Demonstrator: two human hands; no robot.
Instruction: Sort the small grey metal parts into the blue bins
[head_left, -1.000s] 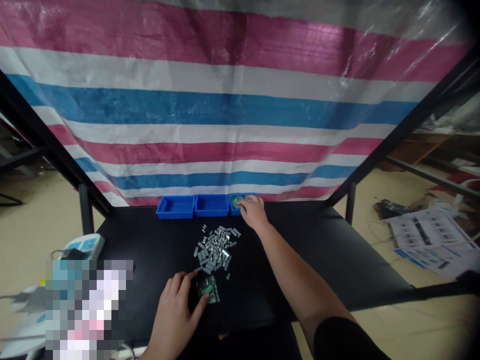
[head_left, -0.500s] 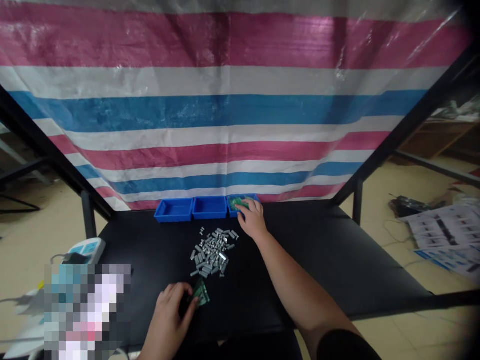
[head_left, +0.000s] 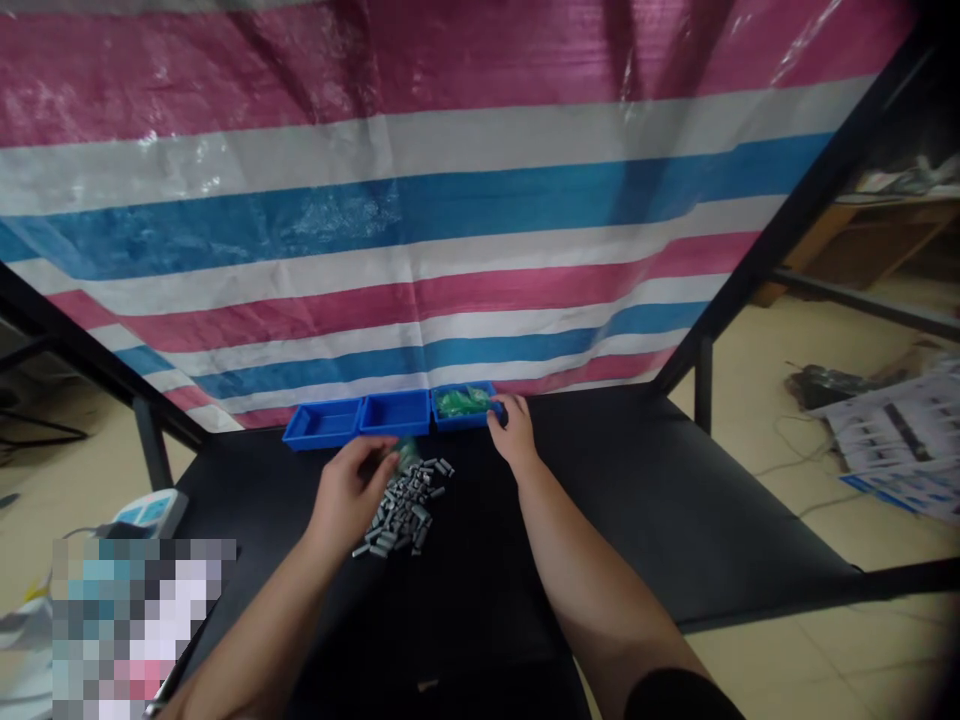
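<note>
My left hand (head_left: 355, 488) is closed on a small green plastic packet (head_left: 407, 453), pinched between thumb and fingers, slightly blurred. It hovers over the left side of a pile of small grey metal cylinders (head_left: 405, 515) on the black table. At the back, three blue trays stand side by side. Green crinkled plastic pieces (head_left: 463, 401) lie in the right tray (head_left: 466, 424). My right hand (head_left: 514, 428) has its fingers and thumb curled at that tray's right end, apparently gripping its edge. Bare floors show in the middle tray (head_left: 396, 413) and the left tray (head_left: 324, 424).
A striped plastic sheet (head_left: 420, 240) hangs right behind the trays. Dark frame posts (head_left: 703, 385) flank the black table (head_left: 637, 500). A white power strip (head_left: 154, 512) with cables sits at the left edge. Printed sheets (head_left: 892, 440) lie on the floor at right.
My left hand has carried the green packet forward from the near side to over the metal pile. My right hand has left the green pieces for the tray's right end. The view has shifted.
</note>
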